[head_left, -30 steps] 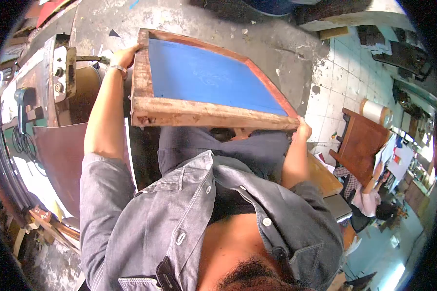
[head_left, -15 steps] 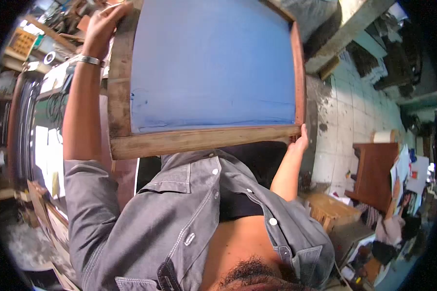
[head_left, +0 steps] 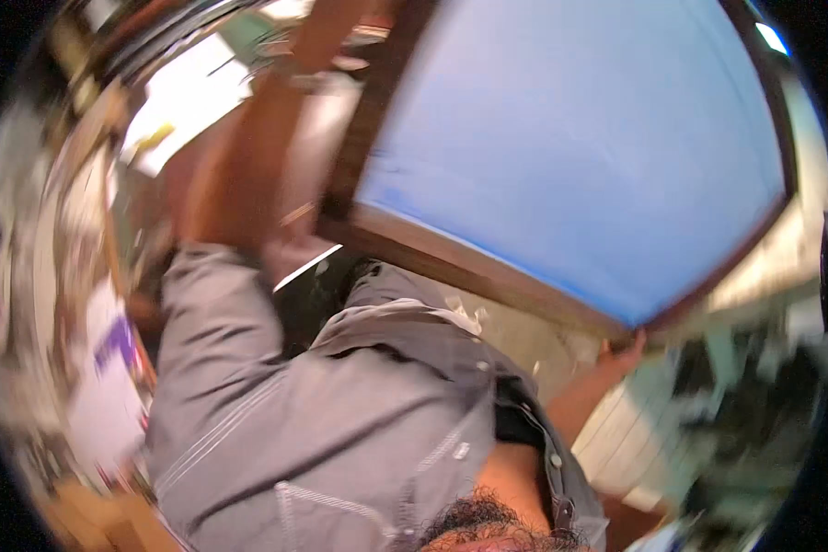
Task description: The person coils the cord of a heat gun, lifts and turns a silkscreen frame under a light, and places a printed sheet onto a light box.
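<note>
One near corner of the frame (head_left: 488, 273) is in the grip of my right hand (head_left: 622, 352), fingers closed on the wood. The near bar slants from beside my left forearm (head_left: 248, 166) down to that corner; the top runs out of view, so I can't tell the long axis. My left hand (head_left: 327, 35) is a blur by the left bar, its hold unclear. I see no surface bearing the frame; around it are a white sheet (head_left: 189, 101) and pale tiles (head_left: 630, 432).
</note>
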Motion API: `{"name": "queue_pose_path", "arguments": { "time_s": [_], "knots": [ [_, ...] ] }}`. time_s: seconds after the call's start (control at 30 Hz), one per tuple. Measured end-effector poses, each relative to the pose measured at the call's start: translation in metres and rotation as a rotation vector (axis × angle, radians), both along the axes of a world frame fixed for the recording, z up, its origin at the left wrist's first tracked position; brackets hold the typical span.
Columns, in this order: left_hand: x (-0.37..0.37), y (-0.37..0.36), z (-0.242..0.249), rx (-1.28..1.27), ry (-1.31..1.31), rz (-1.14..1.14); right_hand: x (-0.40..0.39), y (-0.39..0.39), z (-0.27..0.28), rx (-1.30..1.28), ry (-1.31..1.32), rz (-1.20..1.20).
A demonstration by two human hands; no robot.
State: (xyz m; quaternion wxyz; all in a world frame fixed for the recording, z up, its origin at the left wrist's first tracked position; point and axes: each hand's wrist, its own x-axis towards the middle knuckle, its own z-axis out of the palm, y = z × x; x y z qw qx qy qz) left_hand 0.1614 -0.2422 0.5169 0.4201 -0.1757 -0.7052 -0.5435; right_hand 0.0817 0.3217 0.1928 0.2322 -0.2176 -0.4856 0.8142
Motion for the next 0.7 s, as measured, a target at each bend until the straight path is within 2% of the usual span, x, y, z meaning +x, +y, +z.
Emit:
{"name": "queue_pose_path", "arguments": {
  "time_s": [0.1,0.17,0.23,0.27,0.33,0.4,0.47,0.53,0.57,0.6,0.63,0.7],
  "knots": [
    [0.014,0.011,-0.027,0.123,0.104,0.066,-0.003,0.026,-0.005,0.091,0.188,0.168],
    [0.012,0.007,-0.054,0.179,0.099,0.118,-0.034,0.102,-0.050,0.398,0.177,0.099],
    [0.006,-0.002,-0.091,0.112,-0.010,0.285,-0.047,0.159,-0.070,0.666,0.243,0.075],
    [-0.004,-0.007,-0.103,0.204,-0.002,0.222,-0.044,0.156,-0.055,0.600,0.208,0.067],
    [-0.009,-0.016,-0.119,0.222,0.024,0.269,-0.042,0.157,-0.027,0.464,0.143,0.043],
    [-0.016,-0.023,-0.133,0.236,0.091,0.323,-0.040,0.133,-0.007,0.193,0.161,0.069],
    [-0.017,-0.034,-0.138,0.297,0.067,0.261,-0.041,0.112,0.013,0.454,0.187,0.082],
    [-0.014,-0.050,-0.147,0.339,0.054,0.215,-0.032,0.048,0.054,-0.006,0.137,0.187],
    [-0.013,-0.061,-0.152,0.294,0.087,0.286,-0.049,0.050,0.049,0.027,0.106,0.162],
    [-0.003,-0.067,-0.153,0.364,0.091,0.227,-0.055,0.040,0.042,0.190,0.138,0.142],
    [0.002,-0.076,-0.158,0.318,0.105,0.325,-0.062,0.030,0.036,0.354,0.171,0.122],
    [0.021,-0.091,-0.163,0.280,0.038,0.449,-0.045,-0.076,0.080,0.346,-0.086,-0.074]
  ]
}}
